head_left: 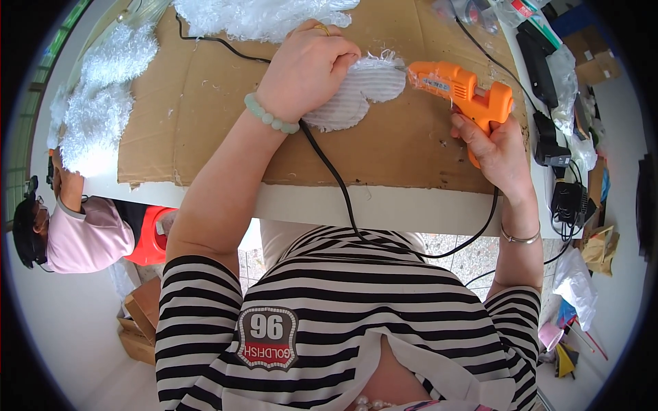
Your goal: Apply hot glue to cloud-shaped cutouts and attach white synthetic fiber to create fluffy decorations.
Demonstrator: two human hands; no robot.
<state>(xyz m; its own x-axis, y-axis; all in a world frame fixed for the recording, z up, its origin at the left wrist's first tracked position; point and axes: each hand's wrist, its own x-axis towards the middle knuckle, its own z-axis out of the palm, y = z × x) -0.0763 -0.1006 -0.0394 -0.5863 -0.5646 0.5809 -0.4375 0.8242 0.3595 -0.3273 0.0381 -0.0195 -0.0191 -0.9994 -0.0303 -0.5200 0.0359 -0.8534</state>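
Observation:
An orange glue gun (449, 82) is gripped by its handle in my right hand (497, 147), its nozzle pointing left. Just left of the nozzle lies a white ribbed fabric piece (343, 103) with rounded lobes and a frayed, fringed top edge. My left hand (305, 68) is closed on the upper part of this piece, thumb and fingers pinched together. The hand hides some of the fabric. A black cord (336, 175) passes beneath my left wrist, hangs over the table edge and loops up toward the glue gun.
A brown cardboard sheet (226, 123) covers the white table (384, 205). Fluffy white fringe (264, 17) lies at the far edge, with more fringe (110, 89) at left. Black power adapters (569, 198) and plastic bags crowd the right edge. A co-worker in pink (89, 233) sits at left.

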